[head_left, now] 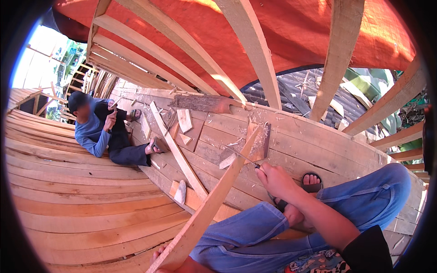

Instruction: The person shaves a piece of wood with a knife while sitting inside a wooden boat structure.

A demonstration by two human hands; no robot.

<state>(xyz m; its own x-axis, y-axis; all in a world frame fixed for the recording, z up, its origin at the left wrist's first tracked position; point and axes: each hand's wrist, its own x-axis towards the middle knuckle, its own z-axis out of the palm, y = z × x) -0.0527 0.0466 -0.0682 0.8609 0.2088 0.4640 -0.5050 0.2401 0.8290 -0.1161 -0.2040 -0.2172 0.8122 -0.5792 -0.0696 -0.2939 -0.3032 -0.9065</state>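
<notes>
A long tapered wooden board (211,207) slants up from the lower edge, away from me. My left hand (180,264) is closed around its near end, partly hidden behind the wood. In my right hand (276,181) I grip the dark handle of a knife (245,158), whose thin blade lies across the board near its far end. The far tip of the board rests on or just above a wooden block (258,141) strewn with shavings. How deep the blade sits in the wood, I cannot tell.
Another person (98,125) sits at the left, holding a piece of wood. A long batten (177,154), wood scraps (184,120) and a rough dark slab (202,103) lie on the plank floor (300,141). Curved wooden ribs (255,45) rise before an orange tarp (291,27).
</notes>
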